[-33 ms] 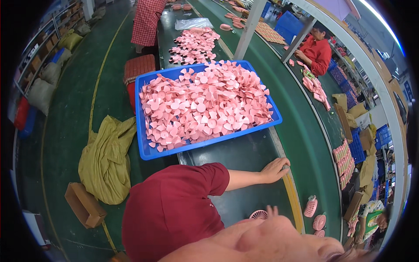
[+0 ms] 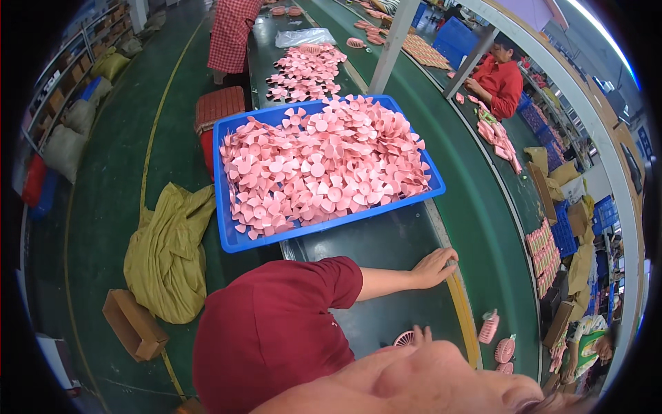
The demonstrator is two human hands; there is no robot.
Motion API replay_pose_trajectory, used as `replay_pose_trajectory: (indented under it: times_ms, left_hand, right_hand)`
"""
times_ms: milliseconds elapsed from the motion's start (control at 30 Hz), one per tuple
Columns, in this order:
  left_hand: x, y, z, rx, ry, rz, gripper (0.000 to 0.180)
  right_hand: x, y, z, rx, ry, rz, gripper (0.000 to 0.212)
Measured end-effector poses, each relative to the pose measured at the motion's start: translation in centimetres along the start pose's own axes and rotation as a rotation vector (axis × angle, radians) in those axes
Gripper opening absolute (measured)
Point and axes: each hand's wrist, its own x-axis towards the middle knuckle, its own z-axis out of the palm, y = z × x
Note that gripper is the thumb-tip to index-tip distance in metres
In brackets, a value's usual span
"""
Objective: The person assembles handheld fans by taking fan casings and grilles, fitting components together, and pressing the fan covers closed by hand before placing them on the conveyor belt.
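Factory assembly floor — long green conveyor belt (image 2: pixel 476 228), blue crate (image 2: pixel 227 228) of pink fan blades (image 2: pixel 317 165), seated workers

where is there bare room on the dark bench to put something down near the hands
Bare dark bench lies between the blue crate and the left hand, and below the forearm down to the round pink grille. The green belt right of the yellow strip is bare too. The crate is heaped with pink fan blades.
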Motion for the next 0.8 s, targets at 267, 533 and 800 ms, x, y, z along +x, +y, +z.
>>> replay_pose_trajectory:
  times_ms: [267, 533, 800]
  left_hand:
    - [0.1, -0.7, 0.7, 0.098, 0.046, 0.099, 0.021]
    - [0.1, -0.4, 0.5, 0.0, 0.003, 0.07, 0.02]
    - [-0.1, -0.9, 0.9, 0.043, 0.015, 0.091, 0.018]
  right_hand:
    - [0.7, 4.0, 5.6, -0.017, 0.49, -0.166, 0.067]
    - [-5.3, 9.7, 0.2, -0.193, 0.856, 0.198, 0.064]
    - [-7.3, 18.1, 7.4, -0.361, 0.712, 0.37, 0.065]
